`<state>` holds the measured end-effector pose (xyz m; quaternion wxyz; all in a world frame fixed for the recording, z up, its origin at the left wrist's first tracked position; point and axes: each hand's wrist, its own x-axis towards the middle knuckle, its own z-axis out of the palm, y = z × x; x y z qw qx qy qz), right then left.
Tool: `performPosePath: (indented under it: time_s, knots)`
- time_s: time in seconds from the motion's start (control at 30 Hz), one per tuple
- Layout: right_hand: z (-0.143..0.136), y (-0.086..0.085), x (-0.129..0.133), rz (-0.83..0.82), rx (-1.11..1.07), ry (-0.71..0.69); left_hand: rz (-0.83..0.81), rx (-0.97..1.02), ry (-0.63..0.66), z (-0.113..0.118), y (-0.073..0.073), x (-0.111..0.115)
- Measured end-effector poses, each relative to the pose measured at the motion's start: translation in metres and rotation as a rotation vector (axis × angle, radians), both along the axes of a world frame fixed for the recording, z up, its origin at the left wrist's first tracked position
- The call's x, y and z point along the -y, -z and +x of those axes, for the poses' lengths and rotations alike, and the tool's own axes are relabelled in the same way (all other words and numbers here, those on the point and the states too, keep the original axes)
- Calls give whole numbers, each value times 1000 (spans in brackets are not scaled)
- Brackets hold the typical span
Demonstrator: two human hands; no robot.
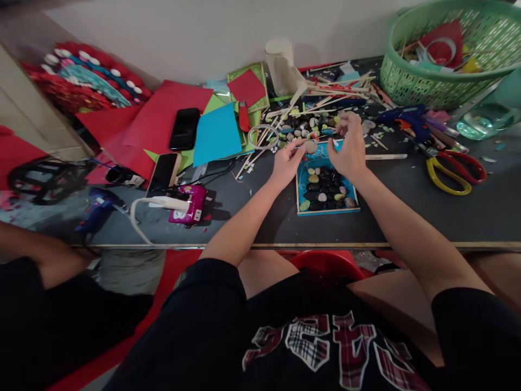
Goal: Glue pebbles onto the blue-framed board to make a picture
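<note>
A shallow blue tray (302, 184) with a light rim lies on the dark table. Rows of black pebbles (324, 184) fill its lower part, with a few pale and coloured stones among them. Over the tray's far left corner, my left hand (287, 162) pinches a pale round pebble (311, 146) at its fingertips. My right hand (350, 145) hovers above the tray's far right side, thumb and fingers apart, and I see nothing held in it. Part of the tray is hidden beneath this hand. Beyond both hands lies a loose heap of mixed pebbles (303, 128).
Red-and-yellow-handled scissors (450, 172), a blue glue gun (411, 120) and a green basket (423, 81) are on the right. Wooden sticks (337, 92) lie behind. To the left are coloured paper (217, 136), phones (184, 128) and a purple power adapter (188, 204). Another person's arm (52, 255) shows at left.
</note>
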<state>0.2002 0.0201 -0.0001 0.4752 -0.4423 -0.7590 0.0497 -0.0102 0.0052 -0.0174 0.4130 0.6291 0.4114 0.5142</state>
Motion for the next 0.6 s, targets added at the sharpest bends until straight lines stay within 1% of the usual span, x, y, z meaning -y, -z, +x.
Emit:
performPosePath:
  time_s: [0.1, 0.23, 0.3, 0.37, 0.47, 0.6]
  knots:
    - [9, -6, -3, -10, -6, 55, -9, 3, -3, 1, 0, 0]
    - [27, -24, -3, -74, -7, 109, -30, -1, 7, 1, 0, -1]
    - [31, -31, -1, -94, -3, 121, -43, -1, 18, 1, -1, -1]
    - [29, -32, 2, -101, 16, 87, -50, 7, 33, 0, -2, 0]
    - [14, -29, 8, -96, 40, -36, -50, 29, 53, 1, -5, 1]
    - [-5, -26, 19, -109, -5, -166, -44, 97, 83, 2, -6, 2]
